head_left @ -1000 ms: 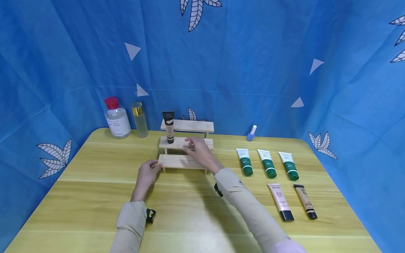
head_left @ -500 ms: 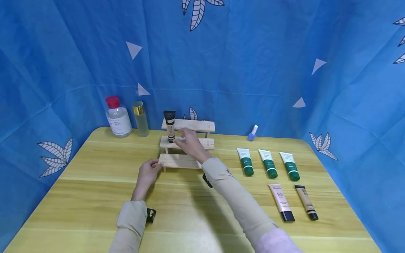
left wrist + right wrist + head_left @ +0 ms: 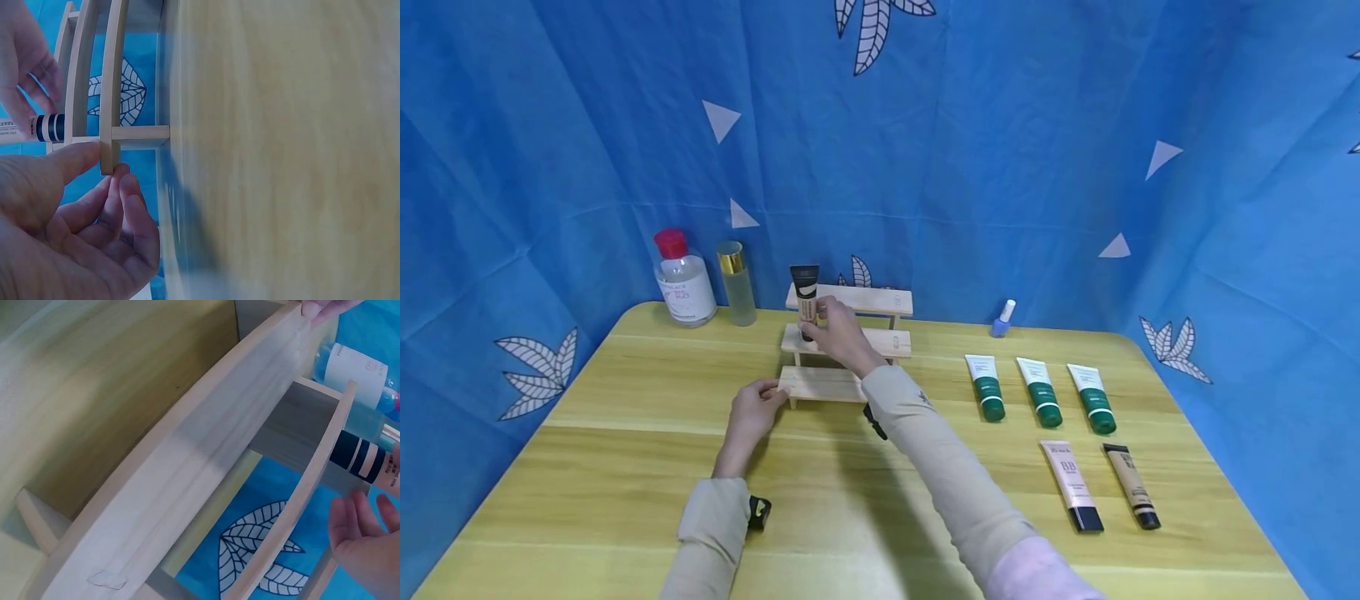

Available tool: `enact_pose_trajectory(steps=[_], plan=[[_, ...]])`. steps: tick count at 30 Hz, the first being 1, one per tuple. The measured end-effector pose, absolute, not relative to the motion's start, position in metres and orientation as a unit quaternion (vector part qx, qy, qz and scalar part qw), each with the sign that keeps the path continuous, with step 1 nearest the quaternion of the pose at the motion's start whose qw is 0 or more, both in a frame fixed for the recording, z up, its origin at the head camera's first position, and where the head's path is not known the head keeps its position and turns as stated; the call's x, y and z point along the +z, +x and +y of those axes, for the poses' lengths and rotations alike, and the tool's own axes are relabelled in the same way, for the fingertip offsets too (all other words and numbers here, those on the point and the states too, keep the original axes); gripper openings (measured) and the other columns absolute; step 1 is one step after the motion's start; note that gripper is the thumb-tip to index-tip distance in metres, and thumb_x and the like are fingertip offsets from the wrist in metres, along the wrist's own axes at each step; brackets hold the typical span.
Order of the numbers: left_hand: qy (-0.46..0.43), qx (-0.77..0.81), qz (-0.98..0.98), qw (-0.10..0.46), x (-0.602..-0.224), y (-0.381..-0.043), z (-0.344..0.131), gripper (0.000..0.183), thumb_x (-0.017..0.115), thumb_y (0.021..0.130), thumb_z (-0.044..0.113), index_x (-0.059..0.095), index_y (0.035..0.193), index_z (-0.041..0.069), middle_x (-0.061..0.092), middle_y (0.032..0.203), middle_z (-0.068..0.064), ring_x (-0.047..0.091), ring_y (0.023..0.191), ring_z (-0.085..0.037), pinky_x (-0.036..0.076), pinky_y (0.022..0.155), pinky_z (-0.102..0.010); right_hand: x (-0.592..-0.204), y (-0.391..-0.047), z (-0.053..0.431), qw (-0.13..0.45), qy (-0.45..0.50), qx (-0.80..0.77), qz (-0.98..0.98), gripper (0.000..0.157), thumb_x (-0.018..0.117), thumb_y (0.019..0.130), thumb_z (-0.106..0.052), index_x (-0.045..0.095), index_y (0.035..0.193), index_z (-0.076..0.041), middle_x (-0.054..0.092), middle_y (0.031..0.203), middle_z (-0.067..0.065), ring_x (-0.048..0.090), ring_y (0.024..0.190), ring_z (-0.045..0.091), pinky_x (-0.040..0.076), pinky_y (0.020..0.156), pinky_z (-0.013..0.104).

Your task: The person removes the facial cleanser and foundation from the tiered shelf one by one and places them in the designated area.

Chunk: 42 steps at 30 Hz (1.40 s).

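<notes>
A three-step wooden display rack [image 3: 812, 381] stands at the table's back. My left hand [image 3: 752, 412] pinches the left end of its lowest step, thumb on top and fingers beneath, as the left wrist view [image 3: 94, 219] shows. On the middle step's left end, a black-and-beige cosmetic tube [image 3: 806, 287] stands upright on its cap. My right hand [image 3: 842, 332] pinches this tube low down, the thumb across its front. In the right wrist view the tube's dark banded cap [image 3: 356, 456] sits at the step, the right hand's other fingers [image 3: 350, 519] curled beside it.
Left of the rack stand a red-capped clear bottle [image 3: 687, 287] and a gold-capped bottle [image 3: 737, 292]. Rightward are a nail polish bottle [image 3: 1002, 323], three green-and-white tubes [image 3: 987, 392], a pink BB cream tube [image 3: 1070, 483] and a beige tube [image 3: 1131, 483]. A blue curtain [image 3: 1000, 150] hangs behind.
My right hand has moved left along the middle step to the standing tube and taken hold of it. The left hand has stayed on the lowest step.
</notes>
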<state>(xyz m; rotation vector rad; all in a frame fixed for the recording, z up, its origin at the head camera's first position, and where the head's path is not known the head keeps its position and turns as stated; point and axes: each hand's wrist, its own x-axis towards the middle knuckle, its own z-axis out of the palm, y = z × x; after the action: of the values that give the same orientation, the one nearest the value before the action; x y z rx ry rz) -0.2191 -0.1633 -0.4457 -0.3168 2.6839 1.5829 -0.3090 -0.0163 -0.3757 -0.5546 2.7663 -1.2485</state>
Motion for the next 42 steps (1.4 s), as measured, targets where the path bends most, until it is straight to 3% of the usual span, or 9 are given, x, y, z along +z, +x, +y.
enact_pose_trajectory(steps=[5,12,19,22,29,42], plan=[[-0.103,0.507,0.856,0.003,-0.448,-0.219,-0.164,0.040,0.057,0.094,0.018,0.056,0.124,-0.009,0.062,0.110,-0.025,0.057,0.102,-0.033,0.045,0.088,-0.043,-0.375,-0.308,-0.018,0.033,-0.177,-0.406,0.896,0.041,0.058,0.096,-0.025,0.047,0.130,-0.003,0.058,0.122,0.013,0.057,0.109,0.022,0.048,0.088,0.035],[-0.101,0.511,0.854,0.003,-0.449,-0.221,-0.165,0.040,0.057,0.094,0.018,0.056,0.123,-0.009,0.063,0.109,-0.023,0.057,0.099,-0.031,0.046,0.085,-0.040,-0.376,-0.305,-0.018,0.040,-0.174,-0.405,0.896,0.033,0.056,0.097,-0.025,0.051,0.122,-0.005,0.061,0.111,0.010,0.060,0.089,0.017,0.048,0.071,0.030],[-0.099,0.507,0.856,0.001,-0.447,-0.221,-0.164,0.040,0.058,0.094,0.018,0.057,0.123,-0.009,0.063,0.105,-0.021,0.057,0.094,-0.028,0.046,0.081,-0.037,-0.381,-0.300,-0.011,0.033,-0.173,-0.418,0.891,0.035,0.056,0.097,-0.027,0.051,0.124,-0.006,0.062,0.112,0.010,0.058,0.103,0.020,0.049,0.083,0.033],[-0.100,0.505,0.857,0.004,-0.446,-0.220,-0.164,0.040,0.057,0.094,0.019,0.056,0.124,-0.008,0.062,0.106,-0.021,0.057,0.094,-0.028,0.046,0.080,-0.037,-0.383,-0.296,-0.007,0.033,-0.172,-0.436,0.883,0.040,0.056,0.097,-0.029,0.049,0.129,-0.007,0.061,0.113,0.010,0.057,0.105,0.021,0.049,0.083,0.034],[-0.103,0.505,0.857,0.009,-0.447,-0.219,-0.164,0.041,0.056,0.095,0.019,0.054,0.126,-0.009,0.061,0.109,-0.022,0.056,0.096,-0.029,0.046,0.082,-0.038,-0.386,-0.284,0.008,0.010,-0.177,-0.458,0.871,0.040,0.058,0.096,-0.030,0.052,0.129,-0.009,0.063,0.106,0.008,0.058,0.099,0.020,0.051,0.076,0.031],[-0.102,0.502,0.859,0.008,-0.449,-0.219,-0.164,0.042,0.056,0.096,0.020,0.054,0.127,-0.009,0.060,0.110,-0.022,0.055,0.097,-0.029,0.045,0.084,-0.039,-0.398,-0.261,0.045,-0.050,-0.157,-0.490,0.856,0.031,0.067,0.090,-0.021,0.062,0.115,-0.003,0.065,0.098,0.011,0.061,0.093,0.022,0.052,0.085,0.032]])
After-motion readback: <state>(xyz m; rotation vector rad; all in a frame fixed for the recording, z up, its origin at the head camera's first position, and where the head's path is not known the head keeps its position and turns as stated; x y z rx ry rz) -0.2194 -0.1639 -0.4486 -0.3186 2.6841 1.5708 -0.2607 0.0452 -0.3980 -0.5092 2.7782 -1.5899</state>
